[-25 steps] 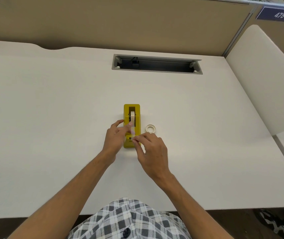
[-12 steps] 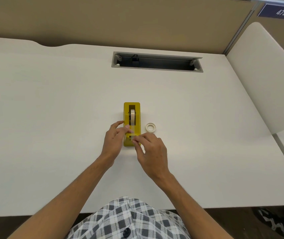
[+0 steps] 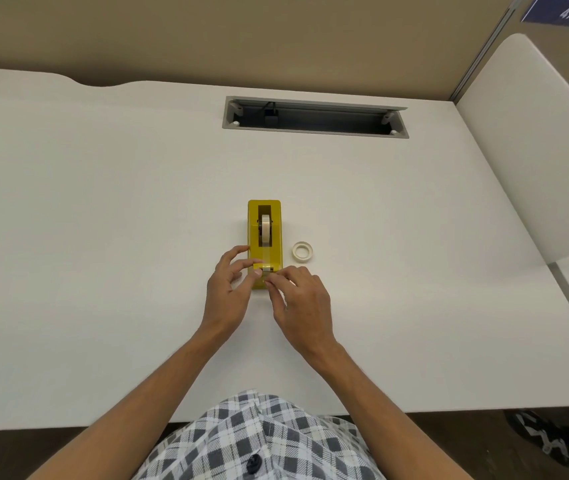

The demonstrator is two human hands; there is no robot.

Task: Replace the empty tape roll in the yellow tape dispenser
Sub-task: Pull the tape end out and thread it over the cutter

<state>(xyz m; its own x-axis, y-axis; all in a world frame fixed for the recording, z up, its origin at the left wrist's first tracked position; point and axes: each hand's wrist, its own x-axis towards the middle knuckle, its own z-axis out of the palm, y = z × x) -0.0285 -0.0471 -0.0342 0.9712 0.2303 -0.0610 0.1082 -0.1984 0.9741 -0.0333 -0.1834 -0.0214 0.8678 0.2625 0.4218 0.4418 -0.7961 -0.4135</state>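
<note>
Both hands' fingers curled, pinching tape strip (image 3: 266, 259) at yellow dispenser (image 3: 264, 237) cutter end.

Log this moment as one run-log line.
new roll seated in yellow dispenser | both hands at cutter end: left hand, right hand pinches tape | empty core on desk

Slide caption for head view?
Both hands seat tape strip at yellow dispenser's cutter; empty core beside it.

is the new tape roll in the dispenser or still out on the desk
In: a tape roll stands in the yellow dispenser slot. The empty core lies beside it.
</note>
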